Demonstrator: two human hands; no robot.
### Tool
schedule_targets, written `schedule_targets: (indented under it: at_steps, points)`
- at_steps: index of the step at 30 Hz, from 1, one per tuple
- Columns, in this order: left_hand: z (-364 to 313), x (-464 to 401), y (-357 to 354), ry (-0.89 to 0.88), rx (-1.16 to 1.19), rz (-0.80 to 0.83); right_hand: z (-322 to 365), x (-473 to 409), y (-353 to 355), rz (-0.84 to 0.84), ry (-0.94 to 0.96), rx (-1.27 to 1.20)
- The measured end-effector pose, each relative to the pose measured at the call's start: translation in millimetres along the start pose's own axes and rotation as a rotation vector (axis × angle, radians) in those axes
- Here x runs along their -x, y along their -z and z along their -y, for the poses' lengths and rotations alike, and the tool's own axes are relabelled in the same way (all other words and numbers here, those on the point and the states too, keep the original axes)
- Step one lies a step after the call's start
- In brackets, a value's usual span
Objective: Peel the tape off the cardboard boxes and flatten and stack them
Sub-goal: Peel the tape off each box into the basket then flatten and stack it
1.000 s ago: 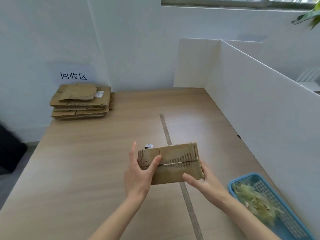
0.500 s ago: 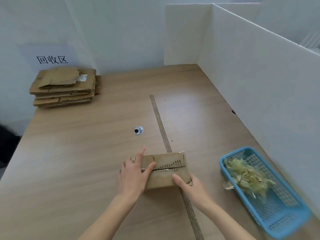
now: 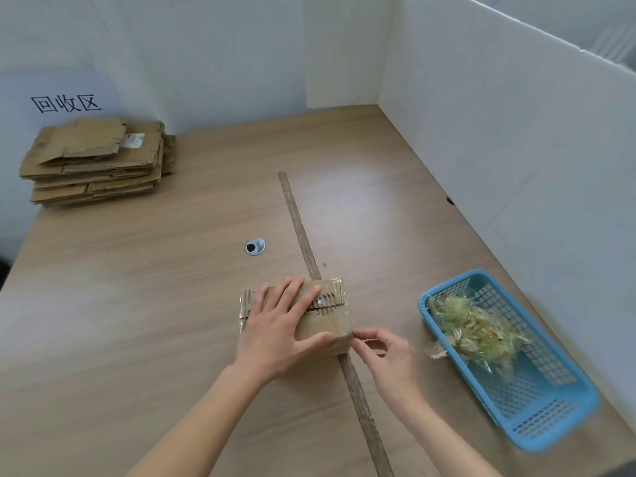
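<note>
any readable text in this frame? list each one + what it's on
"回收区": black characters on the white sign on the wall, above the stack of flattened cardboard.
White label on top of that stack: printed, too small to read.
Small white mark on the taped box under the left hand: unreadable.
Blue basket: no text visible.

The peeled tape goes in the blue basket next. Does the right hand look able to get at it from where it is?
Probably yes: the right hand is near the blue basket, with bare table between.
</note>
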State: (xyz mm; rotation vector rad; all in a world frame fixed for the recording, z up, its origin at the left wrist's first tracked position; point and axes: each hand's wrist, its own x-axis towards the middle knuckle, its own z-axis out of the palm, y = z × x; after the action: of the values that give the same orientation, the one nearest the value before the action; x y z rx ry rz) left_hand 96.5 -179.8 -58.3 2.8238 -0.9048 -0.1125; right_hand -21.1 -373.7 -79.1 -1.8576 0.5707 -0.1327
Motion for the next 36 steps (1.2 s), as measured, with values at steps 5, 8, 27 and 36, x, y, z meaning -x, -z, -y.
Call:
schedule_targets:
  at_steps: [5,8,27,36]
  points:
    - [-2.7,2.4,2.0,0.017,0.003,-0.014,-0.7,5.1,0.8,0.012,0.045,0.030]
    - [-2.2,2.2,1.5,0.011,0.020,-0.024,-0.1,3.1,4.0,0.049,0.110,0.131]
    - [-2.5,12.0,2.5,-0.104,0.088,-0.054,61.7,-47.8,16.5,0.036,0.168,0.264]
    - [-1.7,10.5,3.4,-0.105,0.119,-0.060,32.9,-49.7,24.6,0.242,0.428,0.295]
